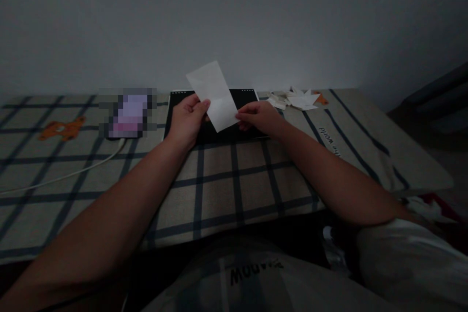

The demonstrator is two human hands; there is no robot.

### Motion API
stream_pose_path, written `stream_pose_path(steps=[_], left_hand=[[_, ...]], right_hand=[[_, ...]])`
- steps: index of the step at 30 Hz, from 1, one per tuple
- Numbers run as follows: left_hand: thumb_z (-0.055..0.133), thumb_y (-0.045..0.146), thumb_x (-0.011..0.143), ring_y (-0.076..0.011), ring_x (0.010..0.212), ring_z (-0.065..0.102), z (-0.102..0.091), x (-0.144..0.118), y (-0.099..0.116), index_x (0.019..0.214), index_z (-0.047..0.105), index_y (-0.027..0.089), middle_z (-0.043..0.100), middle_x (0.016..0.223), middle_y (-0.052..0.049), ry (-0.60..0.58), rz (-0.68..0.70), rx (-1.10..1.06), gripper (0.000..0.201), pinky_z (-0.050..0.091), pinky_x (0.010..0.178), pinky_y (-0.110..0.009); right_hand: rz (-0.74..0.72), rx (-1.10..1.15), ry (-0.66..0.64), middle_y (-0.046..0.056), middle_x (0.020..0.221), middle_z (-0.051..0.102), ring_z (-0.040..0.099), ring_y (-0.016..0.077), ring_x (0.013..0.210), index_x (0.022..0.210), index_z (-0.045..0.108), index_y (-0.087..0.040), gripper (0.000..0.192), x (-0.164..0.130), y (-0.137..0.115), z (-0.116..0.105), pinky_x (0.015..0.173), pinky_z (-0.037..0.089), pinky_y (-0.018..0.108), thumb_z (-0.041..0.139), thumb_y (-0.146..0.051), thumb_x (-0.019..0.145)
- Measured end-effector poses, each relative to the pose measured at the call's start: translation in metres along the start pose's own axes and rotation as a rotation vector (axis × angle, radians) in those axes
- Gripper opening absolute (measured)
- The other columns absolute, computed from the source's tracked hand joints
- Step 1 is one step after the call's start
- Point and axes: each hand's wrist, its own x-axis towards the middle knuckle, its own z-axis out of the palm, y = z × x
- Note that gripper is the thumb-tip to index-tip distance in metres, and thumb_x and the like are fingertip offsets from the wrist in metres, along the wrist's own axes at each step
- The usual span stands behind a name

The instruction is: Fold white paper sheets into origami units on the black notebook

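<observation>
A white rectangular sheet of paper (215, 92) is held up, tilted, between my two hands. My left hand (188, 117) pinches its left edge between thumb and fingers. At its lower right corner, the fingertips of my right hand (259, 116) grip the sheet. Beneath both hands lies a flat black pad or notebook (215, 137) with a row of small holes or marks along its far edge. Just beyond my right hand are several folded white paper pieces (300, 99) in a pile, with pointed shapes.
A phone (129, 114), its screen blurred, lies at the left with a white cable (84, 169) running to the left edge. The table has a checked cloth (219, 180) and stands against a grey wall (234, 19). Below its right end is a red container (444, 204) with white pieces.
</observation>
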Motion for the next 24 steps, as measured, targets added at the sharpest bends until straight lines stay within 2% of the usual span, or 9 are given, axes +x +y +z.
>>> stream_pose_path(steps=[7, 9, 13, 16, 18, 21, 24], left_hand=[[0.079, 0.048, 0.089, -0.0252, 0.104, 0.081, 0.001, -0.005, 0.011, 0.125, 0.072, 0.021, 0.084, 0.112, -0.008, -0.044, -0.072, 0.052, 0.046, 0.068, 0.088, -0.036], [0.081, 0.051, 0.087, -0.0261, 0.105, 0.082, 0.0, -0.005, 0.015, 0.128, 0.069, 0.023, 0.084, 0.112, -0.007, -0.075, -0.098, 0.064, 0.051, 0.068, 0.086, -0.035], [0.081, 0.058, 0.086, -0.024, 0.093, 0.083, -0.005, -0.002, 0.021, 0.137, 0.067, 0.027, 0.085, 0.104, -0.005, -0.078, -0.203, 0.028, 0.061, 0.067, 0.074, -0.031], [0.067, 0.066, 0.095, -0.0236, 0.091, 0.082, -0.01, 0.002, 0.024, 0.14, 0.065, 0.028, 0.084, 0.101, -0.004, -0.009, -0.231, -0.041, 0.059, 0.065, 0.073, -0.033], [0.06, 0.063, 0.098, -0.02, 0.086, 0.078, -0.012, 0.006, 0.024, 0.132, 0.067, 0.029, 0.081, 0.098, -0.001, 0.093, -0.208, -0.085, 0.049, 0.062, 0.071, -0.032], [0.057, 0.05, 0.102, -0.0119, 0.073, 0.065, -0.014, 0.009, 0.023, 0.118, 0.066, 0.025, 0.074, 0.091, 0.003, 0.282, -0.094, -0.085, 0.031, 0.052, 0.064, -0.027], [0.063, 0.034, 0.101, -0.0106, 0.079, 0.06, -0.016, 0.007, 0.027, 0.106, 0.065, 0.024, 0.07, 0.093, 0.005, 0.314, 0.076, 0.062, 0.012, 0.051, 0.072, -0.029]], right_hand=[[-0.027, -0.037, 0.086, 0.001, 0.077, 0.078, 0.073, 0.0146, 0.069, 0.09, 0.076, -0.02, 0.006, 0.0, 0.0, -0.002, 0.074, 0.065, 0.03, 0.081, -0.02, 0.093], [-0.007, -0.022, 0.138, 0.0, 0.074, 0.075, 0.071, 0.0145, 0.067, 0.088, 0.073, -0.021, 0.009, 0.001, 0.0, -0.002, 0.072, 0.064, 0.03, 0.079, -0.022, 0.095], [0.003, 0.121, 0.204, -0.001, 0.078, 0.072, 0.072, 0.0141, 0.073, 0.084, 0.062, -0.024, 0.016, 0.002, -0.004, -0.004, 0.074, 0.064, 0.029, 0.066, -0.018, 0.099], [0.005, 0.204, 0.218, -0.002, 0.077, 0.069, 0.069, 0.0143, 0.07, 0.087, 0.06, -0.025, 0.016, 0.002, -0.008, -0.008, 0.071, 0.063, 0.029, 0.06, -0.013, 0.097], [0.002, 0.194, 0.24, -0.003, 0.073, 0.065, 0.064, 0.0141, 0.064, 0.087, 0.061, -0.025, 0.018, 0.003, -0.01, -0.012, 0.065, 0.059, 0.028, 0.057, -0.008, 0.091], [0.03, 0.105, 0.21, -0.002, 0.067, 0.062, 0.058, 0.015, 0.059, 0.084, 0.065, -0.024, 0.019, 0.003, -0.008, -0.016, 0.057, 0.053, 0.028, 0.057, -0.007, 0.083], [0.066, -0.045, 0.161, -0.001, 0.062, 0.061, 0.057, 0.0161, 0.056, 0.085, 0.07, -0.023, 0.017, 0.003, -0.005, -0.018, 0.054, 0.049, 0.029, 0.06, -0.009, 0.083]])
